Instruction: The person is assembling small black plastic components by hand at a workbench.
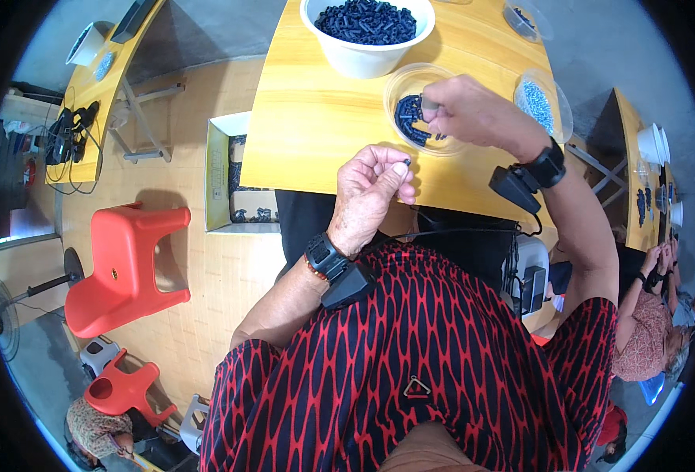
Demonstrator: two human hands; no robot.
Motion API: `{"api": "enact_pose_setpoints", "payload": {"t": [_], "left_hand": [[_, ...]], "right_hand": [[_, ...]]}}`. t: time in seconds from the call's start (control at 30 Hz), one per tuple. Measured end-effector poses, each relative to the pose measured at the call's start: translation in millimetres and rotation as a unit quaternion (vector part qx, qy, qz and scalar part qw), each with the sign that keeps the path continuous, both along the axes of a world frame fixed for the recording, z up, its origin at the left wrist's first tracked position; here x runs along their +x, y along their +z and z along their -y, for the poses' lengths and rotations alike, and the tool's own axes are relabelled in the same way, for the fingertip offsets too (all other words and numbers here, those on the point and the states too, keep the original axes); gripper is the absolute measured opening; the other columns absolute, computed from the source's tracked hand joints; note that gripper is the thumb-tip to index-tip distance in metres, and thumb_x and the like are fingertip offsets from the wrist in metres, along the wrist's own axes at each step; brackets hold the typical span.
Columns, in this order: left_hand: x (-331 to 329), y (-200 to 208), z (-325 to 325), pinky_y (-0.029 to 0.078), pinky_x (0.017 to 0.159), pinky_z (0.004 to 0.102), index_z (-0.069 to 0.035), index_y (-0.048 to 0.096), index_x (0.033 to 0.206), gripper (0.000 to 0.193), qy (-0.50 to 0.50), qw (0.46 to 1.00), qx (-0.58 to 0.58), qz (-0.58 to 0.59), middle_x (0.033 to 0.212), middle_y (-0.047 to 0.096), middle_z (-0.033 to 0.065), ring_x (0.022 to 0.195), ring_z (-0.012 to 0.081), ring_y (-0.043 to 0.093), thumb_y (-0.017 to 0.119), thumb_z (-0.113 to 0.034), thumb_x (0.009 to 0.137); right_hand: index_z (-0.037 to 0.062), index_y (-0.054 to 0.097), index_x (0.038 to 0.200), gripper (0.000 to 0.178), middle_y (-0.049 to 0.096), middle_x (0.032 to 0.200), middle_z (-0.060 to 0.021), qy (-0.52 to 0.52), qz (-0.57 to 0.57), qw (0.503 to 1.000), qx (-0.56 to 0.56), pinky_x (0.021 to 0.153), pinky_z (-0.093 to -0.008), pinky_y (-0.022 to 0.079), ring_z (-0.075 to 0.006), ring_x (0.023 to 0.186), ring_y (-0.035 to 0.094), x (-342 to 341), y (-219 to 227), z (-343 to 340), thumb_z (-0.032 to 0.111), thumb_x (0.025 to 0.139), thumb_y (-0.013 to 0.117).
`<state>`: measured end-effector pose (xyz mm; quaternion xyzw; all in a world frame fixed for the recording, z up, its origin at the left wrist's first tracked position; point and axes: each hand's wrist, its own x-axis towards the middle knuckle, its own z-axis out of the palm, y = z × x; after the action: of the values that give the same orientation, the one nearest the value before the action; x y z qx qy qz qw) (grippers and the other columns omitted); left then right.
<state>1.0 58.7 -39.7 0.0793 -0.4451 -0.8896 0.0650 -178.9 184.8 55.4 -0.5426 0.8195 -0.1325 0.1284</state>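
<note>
My left hand (369,187) is at the table's near edge, thumb and forefinger pinched on a small black plastic piece (406,162). My right hand (473,112) reaches over a clear round tub (389,92), its fingers bent together above the small black parts (409,118) inside. Whatever those fingers hold, if anything, is hidden. Behind the tub stands a white bowl (367,61) heaped with small black pieces (367,22). Right of my right hand, a clear container (536,102) holds small shiny bluish-silver parts.
The wooden table (300,118) ends just before my body. On the floor to the left are an open carton (217,169) with black parts and a red plastic chair (115,267). Thin cables run from my wrist devices (520,185). Other people sit at the right and lower left.
</note>
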Motion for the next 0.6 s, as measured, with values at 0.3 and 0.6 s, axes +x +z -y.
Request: {"api": "enact_pose_setpoints", "payload": {"t": [0.3,0.6], "left_hand": [[4,12,4,0.059,0.067,0.0306,0.0,0.059,0.106,0.014,-0.025,0.998,0.053,-0.013,0.088,0.066,0.0081,0.071,0.0139,0.066,0.06,-0.009,0.095],[6,13,0,0.058,0.068,0.0309,0.0,0.059,0.105,0.015,-0.054,0.997,0.04,-0.024,0.087,0.066,0.0079,0.073,0.0137,0.065,0.062,-0.01,0.094]], "right_hand": [[-0.0043,0.062,0.096,0.013,0.065,0.088,-0.003,-0.15,0.39,0.871,-0.259,0.07,-0.0216,0.049,-0.0069,0.078,0.06,68,7,-29,0.006,0.089,0.066],[-0.0017,0.06,0.086,0.011,0.062,0.071,-0.0015,-0.176,0.295,0.897,-0.278,0.059,-0.0232,0.045,-0.0047,0.067,0.055,87,0,-32,0.008,0.088,0.065]]}}
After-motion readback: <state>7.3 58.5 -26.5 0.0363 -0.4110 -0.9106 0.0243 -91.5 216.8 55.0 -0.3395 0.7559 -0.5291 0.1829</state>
